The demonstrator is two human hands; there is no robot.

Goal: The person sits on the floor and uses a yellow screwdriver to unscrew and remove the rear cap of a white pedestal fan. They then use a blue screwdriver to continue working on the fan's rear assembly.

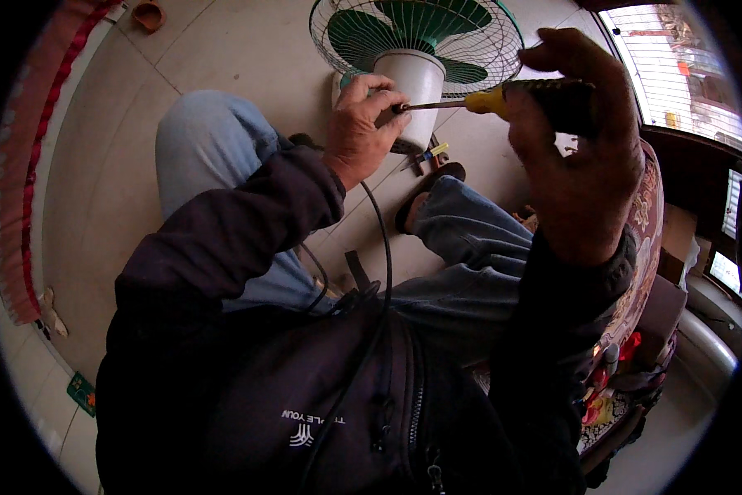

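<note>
My right hand point(581, 157) is closed around the yellow and black handle of a screwdriver point(488, 102), its shaft pointing left. At the tip of the shaft, my left hand point(361, 130) pinches a small dark piece point(399, 108) too small to name. Just behind both hands is an electric fan point(408, 70) with green blades, a wire guard and a pale motor housing. My left fingers are in front of that housing; whether they touch it I cannot tell.
Another screwdriver point(433, 153), yellow-handled, lies on the tiled floor point(222, 49) below the fan. A black cable point(382, 223) runs down across my lap. At the right stands a patterned seat point(647, 214) near a bag of odds and ends point(606, 396). A red-edged curtain point(37, 140) hangs at left.
</note>
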